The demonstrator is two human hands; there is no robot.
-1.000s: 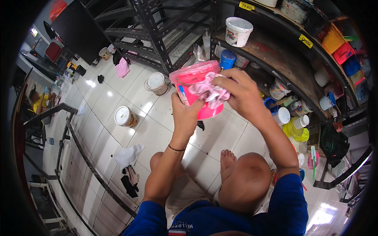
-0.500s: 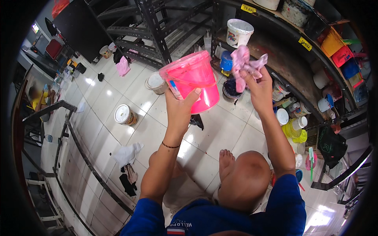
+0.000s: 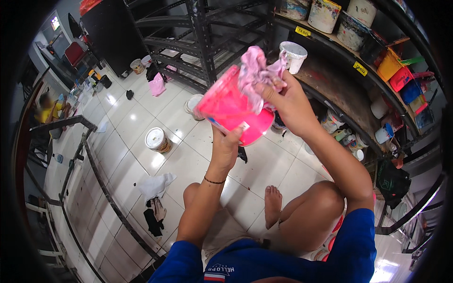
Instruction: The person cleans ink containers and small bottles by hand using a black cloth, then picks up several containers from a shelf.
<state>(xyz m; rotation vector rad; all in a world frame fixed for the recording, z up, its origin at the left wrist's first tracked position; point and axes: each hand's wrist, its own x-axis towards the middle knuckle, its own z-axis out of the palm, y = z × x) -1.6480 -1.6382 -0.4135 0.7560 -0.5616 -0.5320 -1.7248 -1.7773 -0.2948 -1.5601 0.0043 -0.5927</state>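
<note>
— Hands first: left hand (image 3: pixel 226 144) clamped around the lower wall of a bright pink plastic bucket (image 3: pixel 231 113), thumb and fingers wrapped tight, thin dark band on the wrist.

— And the right?

— Right hand (image 3: pixel 285 101) closed on a crumpled pink-stained cloth rag (image 3: pixel 257 70), pressed against the bucket's upper side near the rim.

— Bucket's position?

— Raised in front of the chest, well above the white tiled floor (image 3: pixel 184 165), tipped over toward the left, base turned down and to the right. Small white label visible near the left thumb.

— Around it?

— Seated on the floor, bare foot (image 3: pixel 272 205) flat on the tiles between bent knees, blue shirt at the lower edge. Round metal paint can with a pale lid (image 3: pixel 157 140) standing on the tiles to the left, well apart from the hands. White crumpled rag (image 3: pixel 155 184) nearer, dark scraps just beside it. Black metal shelving rack (image 3: pixel 207 42) beyond the bucket. Curved stained shelf (image 3: pixel 339 89) on the right, white tub (image 3: pixel 293 55) upon it just past the right hand's knuckles, more paint-smeared tubs above, small jars and coloured containers farther right. Another person in yellow (image 3: pixel 47 111) far left, blurred.
</note>
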